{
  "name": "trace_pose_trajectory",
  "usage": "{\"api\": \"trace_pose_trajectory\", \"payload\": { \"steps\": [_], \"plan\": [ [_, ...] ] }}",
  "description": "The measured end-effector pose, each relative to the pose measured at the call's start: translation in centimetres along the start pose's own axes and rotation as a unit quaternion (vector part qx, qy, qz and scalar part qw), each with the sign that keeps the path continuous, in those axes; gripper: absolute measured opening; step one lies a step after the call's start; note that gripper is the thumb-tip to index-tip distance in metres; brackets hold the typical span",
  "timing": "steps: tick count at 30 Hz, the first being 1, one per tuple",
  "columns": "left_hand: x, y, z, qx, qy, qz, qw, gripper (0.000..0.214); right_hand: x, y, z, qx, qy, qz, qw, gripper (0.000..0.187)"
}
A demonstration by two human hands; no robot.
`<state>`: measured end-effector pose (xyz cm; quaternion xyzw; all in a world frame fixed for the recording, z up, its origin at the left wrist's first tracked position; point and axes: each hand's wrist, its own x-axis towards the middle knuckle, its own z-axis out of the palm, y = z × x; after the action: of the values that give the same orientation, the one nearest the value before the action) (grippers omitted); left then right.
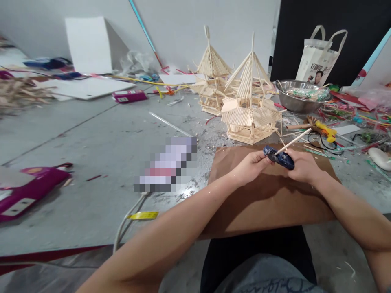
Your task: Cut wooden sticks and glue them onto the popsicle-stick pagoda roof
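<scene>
My left hand [252, 166] and my right hand [301, 167] meet over a brown cardboard sheet [265, 203]. Both are closed on a small dark blue tool [279, 158], the left pinching its near end, the right wrapped round its far end. A thin wooden stick [293, 141] slants up and to the right from the tool, its lower end at my right fingers. Just beyond my hands stands a wooden stick pagoda model [250, 106], with a second pagoda model [210, 77] behind it to the left.
A yellow glue gun [325, 131] and a metal bowl [301, 95] lie at the right among colourful scraps. A white tote bag [320, 55] stands behind. Magenta packages [26, 191] lie at left, a white cable [125, 226] runs near the table's front edge.
</scene>
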<state>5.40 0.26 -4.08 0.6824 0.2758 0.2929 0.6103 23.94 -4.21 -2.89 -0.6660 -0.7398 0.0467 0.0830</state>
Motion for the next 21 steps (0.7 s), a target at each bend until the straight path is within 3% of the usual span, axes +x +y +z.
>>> {"api": "trace_pose_trajectory", "payload": {
  "steps": [4, 8, 14, 17, 21],
  "plan": [
    [0.0, 0.1, 0.3, 0.001, 0.011, 0.011, 1.0, 0.04, 0.6, 0.6, 0.4, 0.03, 0.036, -0.054, 0.997, 0.05],
    [-0.1, -0.3, 0.4, -0.082, -0.043, -0.024, 0.995, 0.041, 0.8, 1.3, 0.7, 0.039, 0.05, -0.113, 0.992, 0.055],
    [-0.3, -0.4, 0.3, -0.195, -0.127, -0.101, 0.967, 0.039, 1.5, 3.0, 1.1, -0.01, 0.16, -0.229, 0.96, 0.061],
    [-0.2, -0.1, -0.1, -0.169, -0.105, -0.083, 0.976, 0.034, 2.3, 4.2, 1.3, -0.048, 0.172, -0.18, 0.967, 0.056],
    [0.0, 0.1, -0.1, -0.049, -0.029, -0.049, 0.997, 0.031, 3.2, 5.6, 1.9, -0.118, 0.117, -0.05, 0.985, 0.06]
  ]
}}
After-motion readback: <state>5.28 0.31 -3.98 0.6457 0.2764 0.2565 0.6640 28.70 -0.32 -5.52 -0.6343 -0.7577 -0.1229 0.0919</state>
